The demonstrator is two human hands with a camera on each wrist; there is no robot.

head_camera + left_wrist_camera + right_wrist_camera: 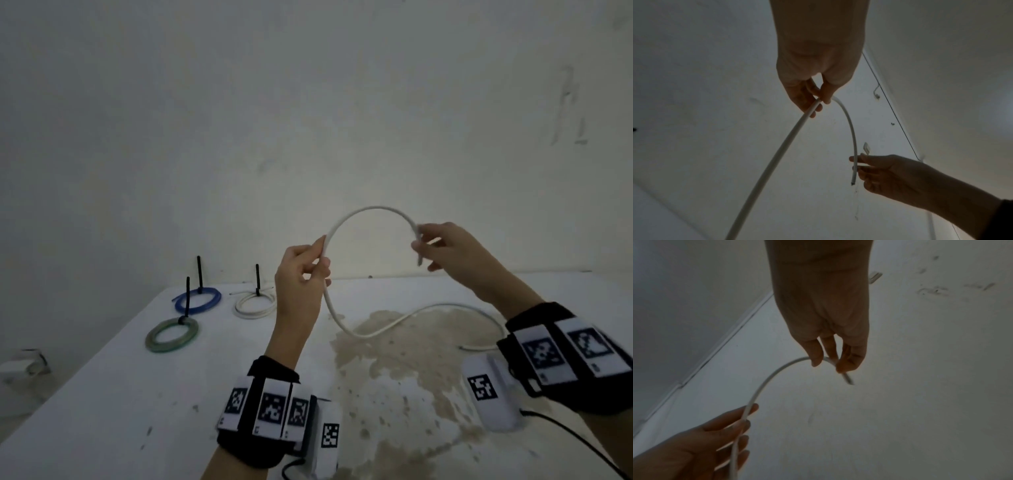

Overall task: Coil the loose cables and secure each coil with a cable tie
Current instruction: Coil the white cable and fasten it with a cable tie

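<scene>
A loose white cable [373, 209] arches in the air between both hands above the table. My left hand [310, 263] pinches it at the arch's left foot, and from there it drops and snakes across the table [421, 310]. My right hand [424, 246] pinches it just above its cut end, which pokes out below the fingers. In the left wrist view the left hand [818, 100] holds the cable [851, 128], with the right hand [859, 165] below. The right wrist view has the right hand [830, 363] on the cable [764, 384] and the left hand [744, 418] lower left.
Three tied coils lie at the table's back left: a blue coil [198, 301], a green coil [172, 334] and a white coil [255, 304], each with a black tie tail standing up. The white table [102, 411] has a stained brown patch [404, 359] and meets a wall behind.
</scene>
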